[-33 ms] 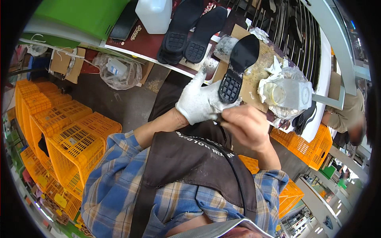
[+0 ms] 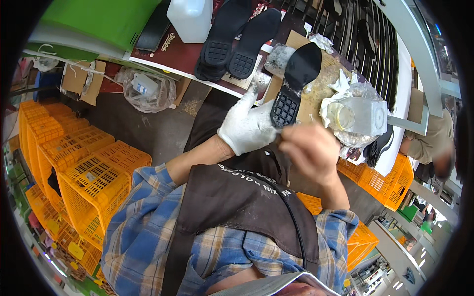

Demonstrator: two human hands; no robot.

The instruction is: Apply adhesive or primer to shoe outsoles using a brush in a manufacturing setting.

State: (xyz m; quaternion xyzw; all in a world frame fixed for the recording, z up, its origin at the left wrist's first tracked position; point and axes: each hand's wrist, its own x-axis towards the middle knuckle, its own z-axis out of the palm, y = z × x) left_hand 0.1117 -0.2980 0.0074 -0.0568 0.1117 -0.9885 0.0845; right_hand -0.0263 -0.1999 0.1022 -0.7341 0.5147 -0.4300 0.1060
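Note:
A black shoe sole (image 2: 295,81) is held up in front of me, its gridded heel end toward me and its smooth toe end pointing away. My left hand (image 2: 248,127), in a white glove, is closed on the sole at its heel end; its thumb points away from me, and the sole hides the other fingers. My bare right hand (image 2: 314,149) is beside the heel edge, smeared by motion. Its fingers are curled together; what they pinch, if anything, cannot be made out.
More black soles (image 2: 254,43) lie on the bench beside a white plastic jug (image 2: 190,19). A clear container (image 2: 363,117) sits among crumpled tissue (image 2: 341,89) at right. Metal rollers (image 2: 371,54) run behind. Orange crates (image 2: 98,182) stand at left. Another person's arm (image 2: 419,146) shows at right.
My right hand has shifted slightly right and away from the glove, and is more blurred. The sole and my left hand have barely moved.

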